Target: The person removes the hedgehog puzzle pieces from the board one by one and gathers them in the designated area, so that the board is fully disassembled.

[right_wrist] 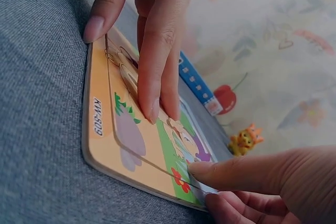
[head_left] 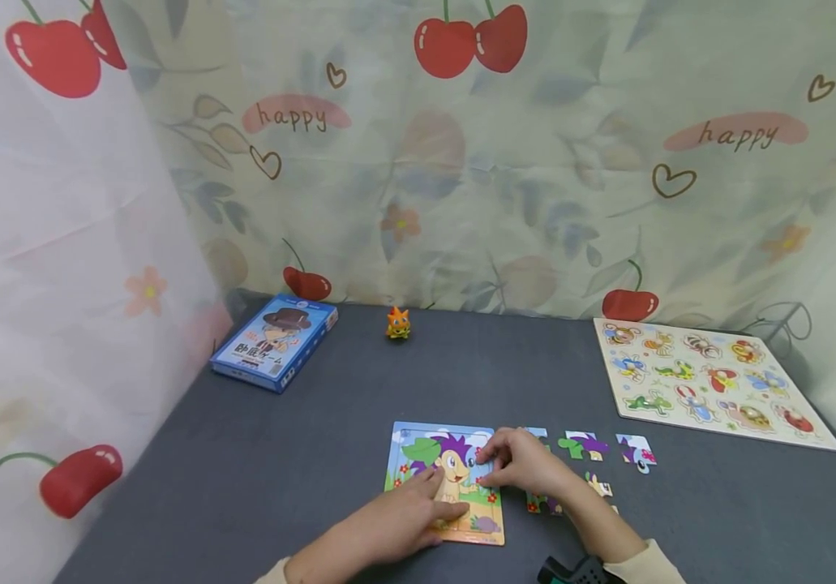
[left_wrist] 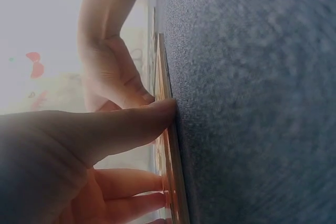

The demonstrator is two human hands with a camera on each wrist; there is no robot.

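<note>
A square cartoon puzzle board (head_left: pixel 486 527) lies on the dark table in front of me. My left hand (head_left: pixel 403 515) rests on its near left part; in the right wrist view the fingers are straight on the picture and the thumb meets the board's edge. With curled fingers, my right hand (head_left: pixel 530 466) grips the board's right side, its thumb (right_wrist: pixel 247 174) on the face and fingers at the rim. Loose puzzle pieces lie to the right, among them a green-and-purple piece (head_left: pixel 585 445) and one with an eye (head_left: pixel 636 453). Some are partly hidden by my right hand and arm.
A blue box (head_left: pixel 272 341) lies at the back left, and a small orange toy figure (head_left: pixel 398 323) stands at the back. At the right is a white insect puzzle board (head_left: pixel 717 381). Patterned cloth (head_left: pixel 461 203) hangs behind the table.
</note>
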